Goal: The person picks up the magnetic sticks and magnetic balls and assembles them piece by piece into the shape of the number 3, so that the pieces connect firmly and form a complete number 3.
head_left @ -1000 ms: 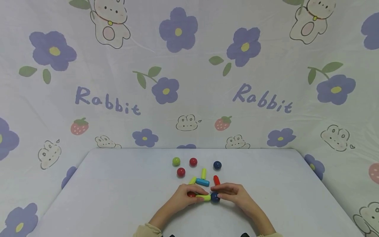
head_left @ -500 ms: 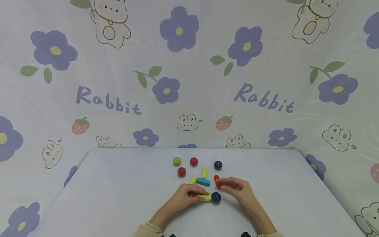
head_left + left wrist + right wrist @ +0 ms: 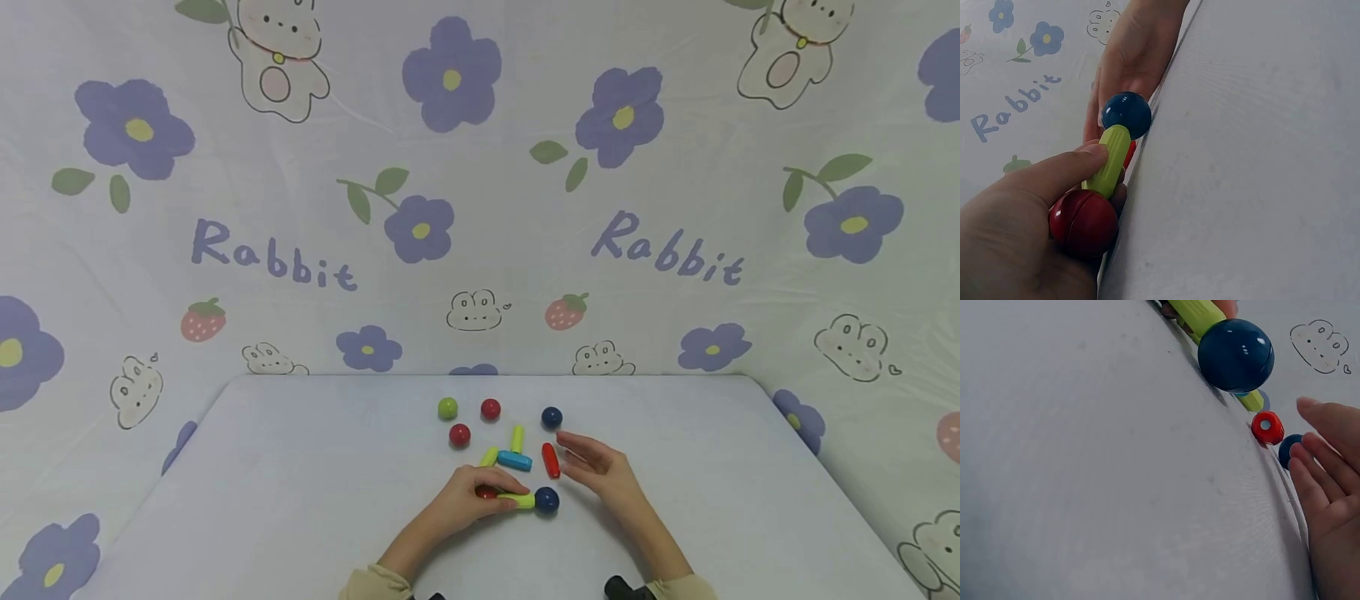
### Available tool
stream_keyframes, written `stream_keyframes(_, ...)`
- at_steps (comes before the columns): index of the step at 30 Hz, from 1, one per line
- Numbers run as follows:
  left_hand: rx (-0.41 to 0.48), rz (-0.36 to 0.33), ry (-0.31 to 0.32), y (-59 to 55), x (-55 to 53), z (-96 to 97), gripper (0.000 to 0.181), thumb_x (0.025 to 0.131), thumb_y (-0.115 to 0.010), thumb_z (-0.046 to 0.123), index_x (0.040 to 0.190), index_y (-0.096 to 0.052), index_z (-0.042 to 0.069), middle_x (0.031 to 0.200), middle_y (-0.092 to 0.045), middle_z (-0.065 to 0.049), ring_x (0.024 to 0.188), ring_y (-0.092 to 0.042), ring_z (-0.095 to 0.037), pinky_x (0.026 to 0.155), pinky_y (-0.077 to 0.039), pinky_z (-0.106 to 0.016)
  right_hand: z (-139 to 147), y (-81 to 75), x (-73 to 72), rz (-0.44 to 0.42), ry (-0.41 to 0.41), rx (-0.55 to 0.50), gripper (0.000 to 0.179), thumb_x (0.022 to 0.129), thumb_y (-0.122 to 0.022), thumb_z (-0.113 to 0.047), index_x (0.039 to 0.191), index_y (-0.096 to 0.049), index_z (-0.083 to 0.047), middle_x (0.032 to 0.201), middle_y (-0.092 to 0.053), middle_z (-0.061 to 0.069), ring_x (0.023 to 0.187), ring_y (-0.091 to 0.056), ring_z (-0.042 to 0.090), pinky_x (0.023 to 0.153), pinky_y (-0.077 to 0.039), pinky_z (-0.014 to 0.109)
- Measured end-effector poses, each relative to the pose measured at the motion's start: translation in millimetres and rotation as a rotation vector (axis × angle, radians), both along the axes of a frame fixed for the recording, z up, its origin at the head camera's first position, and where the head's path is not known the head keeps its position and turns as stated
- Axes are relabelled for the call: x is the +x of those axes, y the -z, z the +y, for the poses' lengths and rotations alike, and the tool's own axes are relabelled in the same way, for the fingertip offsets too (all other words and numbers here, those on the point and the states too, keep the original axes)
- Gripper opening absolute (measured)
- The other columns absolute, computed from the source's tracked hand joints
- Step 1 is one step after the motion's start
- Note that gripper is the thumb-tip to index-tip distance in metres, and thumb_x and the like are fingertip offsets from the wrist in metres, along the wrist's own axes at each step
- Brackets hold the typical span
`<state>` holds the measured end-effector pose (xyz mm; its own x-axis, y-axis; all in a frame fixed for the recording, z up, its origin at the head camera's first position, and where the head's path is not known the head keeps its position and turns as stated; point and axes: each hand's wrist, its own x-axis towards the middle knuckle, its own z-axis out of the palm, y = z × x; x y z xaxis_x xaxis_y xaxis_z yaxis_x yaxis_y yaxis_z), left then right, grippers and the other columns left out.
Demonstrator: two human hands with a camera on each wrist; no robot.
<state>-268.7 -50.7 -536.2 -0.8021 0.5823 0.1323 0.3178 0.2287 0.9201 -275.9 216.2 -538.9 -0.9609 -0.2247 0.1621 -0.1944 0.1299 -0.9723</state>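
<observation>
My left hand (image 3: 461, 502) pinches a yellow-green rod (image 3: 1110, 159) between thumb and fingers. A red ball (image 3: 1084, 224) sits at the rod's near end, by the palm, and a dark blue ball (image 3: 547, 500) at its other end. My right hand (image 3: 606, 468) hovers just right of a red rod (image 3: 551, 461), fingers apart and holding nothing. In the right wrist view, that rod's end shows a silvery round spot (image 3: 1265, 425). Fingers of the left hand hide part of the red ball in the head view.
Beyond the hands lie a blue rod (image 3: 515, 461), a yellow-green rod (image 3: 517, 438) touching or close to it, and another yellow-green rod (image 3: 489, 457). Farther back are a green ball (image 3: 447, 408), two red balls (image 3: 491, 409) and a dark blue ball (image 3: 551, 417). A patterned cloth (image 3: 480, 275) hangs behind the white table (image 3: 300, 467).
My right hand has let go of the dark blue ball on the held rod, moved to the red rod, and now stands off it with fingers spread. The left hand keeps its hold.
</observation>
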Motion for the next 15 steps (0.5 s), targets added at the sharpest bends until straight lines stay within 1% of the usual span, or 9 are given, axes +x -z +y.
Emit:
stream_keyframes(5,-0.002,0.007,0.004,-0.4,0.8,0.1,0.024,0.086,-0.074,0.019,0.11,-0.075,0.022,0.11,-0.074,0.008,0.109,-0.064,-0.002,0.101,-0.045,-0.018,-1.4,-0.5,-2.6,-0.026,-0.028,0.034,0.057,0.085,-0.074,-0.012,0.138,-0.053,-0.005,0.146,-0.05,0.016,0.138,-0.044,0.03,0.101,-0.044,0.014)
stream_keyframes(10,0.0,0.007,0.004,-0.3,1.8,-0.6,0.024,0.086,-0.074,0.018,0.11,-0.075,0.022,0.11,-0.074,0.008,0.108,-0.064,-0.002,0.101,-0.046,-0.018,-2.3,0.7,-5.7,-0.032,-0.056,0.07,0.062,0.084,-0.075,-0.009,0.14,-0.05,-0.003,0.149,-0.047,0.017,0.141,-0.04,0.033,0.106,-0.041,0.022)
stream_keyframes(13,-0.006,0.006,0.0,-0.3,2.0,-1.0,0.024,0.086,-0.074,0.018,0.109,-0.075,0.023,0.109,-0.074,0.008,0.107,-0.064,-0.002,0.101,-0.045,-0.018,-3.0,0.2,-6.5,-0.038,-0.07,0.091,0.064,0.084,-0.075,-0.01,0.142,-0.048,-0.004,0.15,-0.046,0.016,0.143,-0.038,0.032,0.108,-0.039,0.024)
stream_keyframes(15,-0.013,0.008,0.0,-0.4,2.1,-1.1,0.024,0.086,-0.074,0.018,0.109,-0.075,0.024,0.109,-0.074,0.008,0.107,-0.064,-0.002,0.101,-0.045,-0.018,-3.2,-0.8,-6.2,-0.043,-0.082,0.1,0.064,0.084,-0.075,-0.011,0.142,-0.048,-0.005,0.151,-0.045,0.015,0.143,-0.038,0.03,0.109,-0.038,0.023)
